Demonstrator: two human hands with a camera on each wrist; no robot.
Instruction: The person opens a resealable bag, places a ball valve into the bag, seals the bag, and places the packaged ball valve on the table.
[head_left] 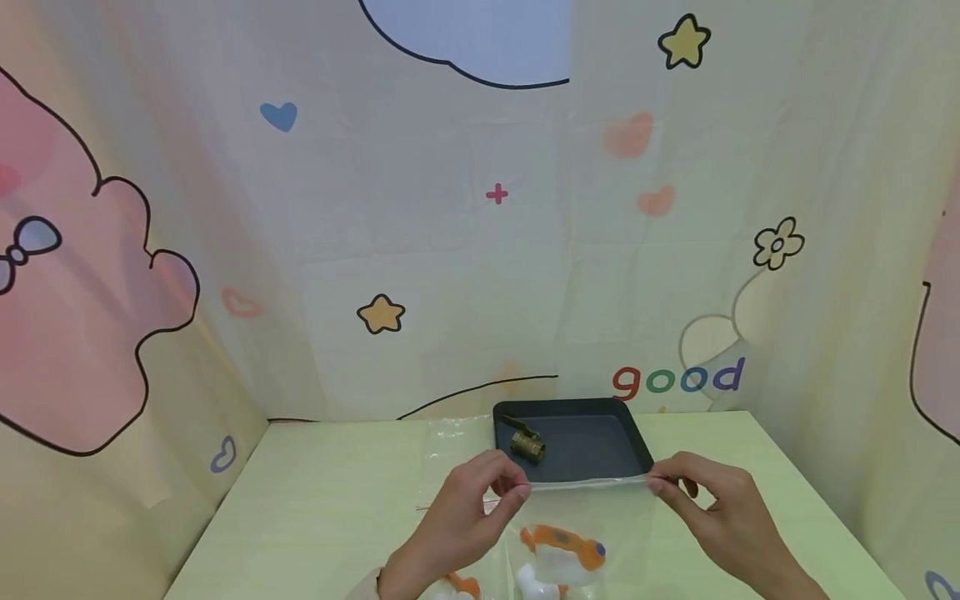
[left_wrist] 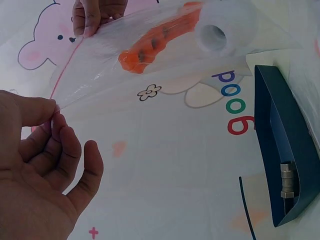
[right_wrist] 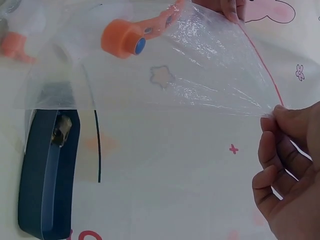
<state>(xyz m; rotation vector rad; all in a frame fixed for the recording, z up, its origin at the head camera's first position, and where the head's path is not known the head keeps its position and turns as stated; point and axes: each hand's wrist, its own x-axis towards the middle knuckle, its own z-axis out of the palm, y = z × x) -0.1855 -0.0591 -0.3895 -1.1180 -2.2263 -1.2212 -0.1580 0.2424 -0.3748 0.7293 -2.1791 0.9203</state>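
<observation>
Both hands pinch the upper edge of a clear zip bag [head_left: 630, 525], stretching it between them. My left hand [head_left: 468, 500] grips one top corner with thumb and forefinger, and my right hand [head_left: 720, 512] pinches the opposite one. A red line runs along the bag's mouth in both wrist views. Within the bag's outline show an orange plastic piece [head_left: 562, 542] with a blue end and a white rounded piece [left_wrist: 215, 37] with a round hole. Lower left in the head view, another orange piece [head_left: 467, 585] is partly hidden by my left wrist.
Behind the bag stands a dark shallow tray [head_left: 592, 433] holding a brass valve [head_left: 528, 446] with a lever. Another clear plastic bag [head_left: 450, 450] lies on the pale table [head_left: 300, 500], left of the tray. Printed cloth [head_left: 465, 250] hangs behind the table and at both sides.
</observation>
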